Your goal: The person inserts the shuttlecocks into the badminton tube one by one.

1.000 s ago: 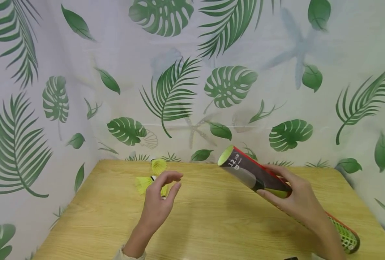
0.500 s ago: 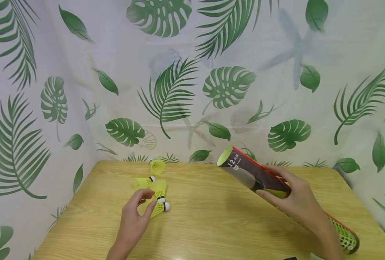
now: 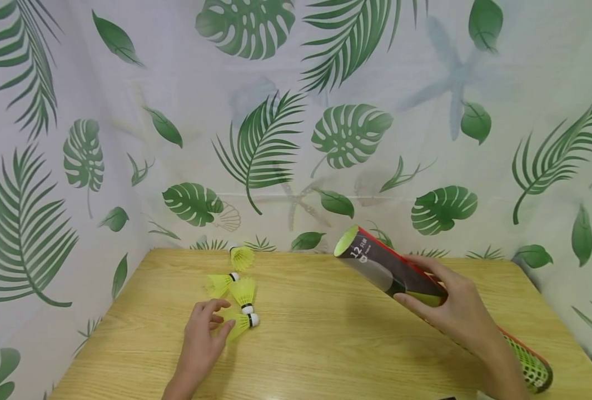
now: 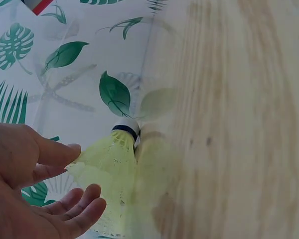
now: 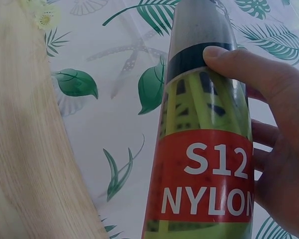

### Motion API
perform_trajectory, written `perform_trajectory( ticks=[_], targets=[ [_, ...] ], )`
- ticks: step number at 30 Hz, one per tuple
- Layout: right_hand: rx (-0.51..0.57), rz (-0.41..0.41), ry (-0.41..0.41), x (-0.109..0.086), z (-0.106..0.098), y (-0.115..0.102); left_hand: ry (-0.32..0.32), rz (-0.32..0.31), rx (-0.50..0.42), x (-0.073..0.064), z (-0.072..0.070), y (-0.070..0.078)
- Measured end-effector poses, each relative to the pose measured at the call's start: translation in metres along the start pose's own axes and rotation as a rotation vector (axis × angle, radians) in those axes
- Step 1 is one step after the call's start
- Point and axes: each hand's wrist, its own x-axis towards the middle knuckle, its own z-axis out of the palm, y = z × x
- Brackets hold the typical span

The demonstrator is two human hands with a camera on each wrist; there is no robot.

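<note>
Several yellow shuttlecocks with white heads lie on the table's left side. My left hand (image 3: 200, 341) is at the nearest shuttlecock (image 3: 240, 323), thumb and a finger pinching the rim of its skirt. In the left wrist view that shuttlecock (image 4: 117, 172) lies on the surface, and the hand's other fingers are loosely bent below the pinch. My right hand (image 3: 463, 311) grips a long shuttlecock tube (image 3: 376, 264) around its middle. The tube is tilted, its open mouth raised to the left. Yellow-green netted skirts show through its clear wall, and "S12 NYLON" is printed on a red band (image 5: 204, 174).
Next to the held shuttlecock lies another shuttlecock (image 3: 243, 291), with a third shuttlecock (image 3: 220, 284) just behind. One more shuttlecock (image 3: 241, 257) is by the table's (image 3: 316, 333) back edge. Leaf-patterned cloth (image 3: 275, 139) hangs behind. A small dark object (image 3: 447, 398) shows at the bottom edge.
My left hand has moved left and down to the nearest shuttlecock and taken hold of its skirt. The right hand and the tube have stayed in place.
</note>
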Motion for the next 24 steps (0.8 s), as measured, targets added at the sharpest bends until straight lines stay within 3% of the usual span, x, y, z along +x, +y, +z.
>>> perform_trajectory(
  ticks=[8,17,24],
  targets=[
    [-0.011,0.001,0.009,-0.001,0.001,0.000,-0.013,-0.043,-0.064,0.003,0.004,-0.006],
    [0.001,0.004,0.009,-0.004,0.001,0.001,0.013,-0.033,-0.115,0.005,0.000,-0.004],
    [0.004,-0.008,0.016,-0.005,0.003,0.001,0.056,0.051,-0.152,0.010,-0.006,0.013]
  ],
)
